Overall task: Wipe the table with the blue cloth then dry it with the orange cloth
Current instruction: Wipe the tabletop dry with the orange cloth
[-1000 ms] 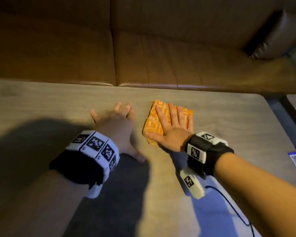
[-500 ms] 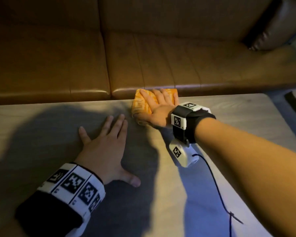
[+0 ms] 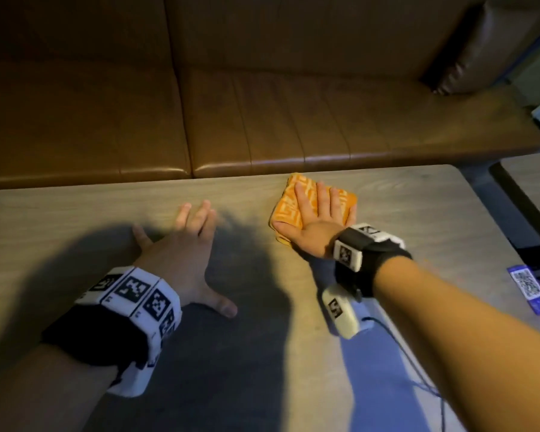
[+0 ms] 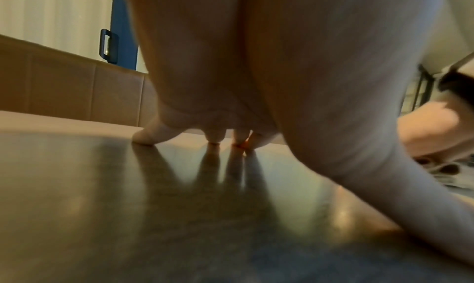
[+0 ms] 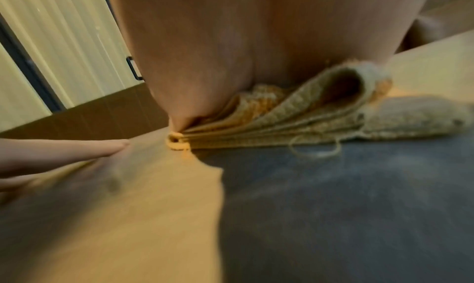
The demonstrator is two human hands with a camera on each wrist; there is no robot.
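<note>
A folded orange cloth with a pale pattern lies near the far edge of the wooden table. My right hand presses flat on it with straight, spread fingers. In the right wrist view the palm sits on the cloth's stacked folds. My left hand rests flat on the bare table to the left of the cloth, fingers spread; its fingertips touch the surface in the left wrist view. No blue cloth is in view.
A brown leather sofa runs along the table's far edge. A blue card with a QR code lies at the table's right edge. A cable trails from my right wrist across the table.
My right hand has slid the orange cloth from the table's far edge back toward me and to the right. The left hand has stayed flat on the table.
</note>
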